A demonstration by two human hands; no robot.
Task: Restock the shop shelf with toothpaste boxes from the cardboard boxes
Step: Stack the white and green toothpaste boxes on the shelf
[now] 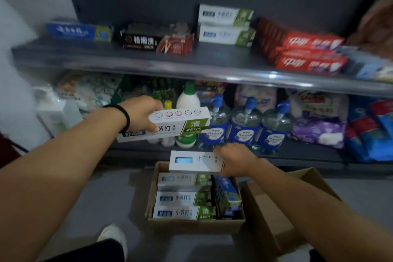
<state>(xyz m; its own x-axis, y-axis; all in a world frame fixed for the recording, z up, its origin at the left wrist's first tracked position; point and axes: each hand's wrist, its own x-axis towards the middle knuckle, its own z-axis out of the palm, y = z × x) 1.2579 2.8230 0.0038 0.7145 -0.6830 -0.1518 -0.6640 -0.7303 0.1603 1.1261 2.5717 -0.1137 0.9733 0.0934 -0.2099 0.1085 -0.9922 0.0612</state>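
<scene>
My left hand (142, 112) grips a white-and-green toothpaste box (180, 122) in front of the lower shelf. My right hand (236, 160) grips a second white toothpaste box (194, 161) by its right end, just above an open cardboard box (195, 226) on the floor. Inside that box lie three more white-and-green toothpaste boxes (184, 198) and some blue ones (228, 195). On the upper shelf (148, 61) two matching white-and-green boxes (225, 24) are stacked at the middle.
The upper shelf also carries a blue box (78, 31), black and red boxes (155, 39) and stacked red boxes (308, 53). Blue pump bottles (244, 125), white bottles and packets fill the lower shelf. A second cardboard box (282, 208) stands right. My shoe (112, 236) is at bottom left.
</scene>
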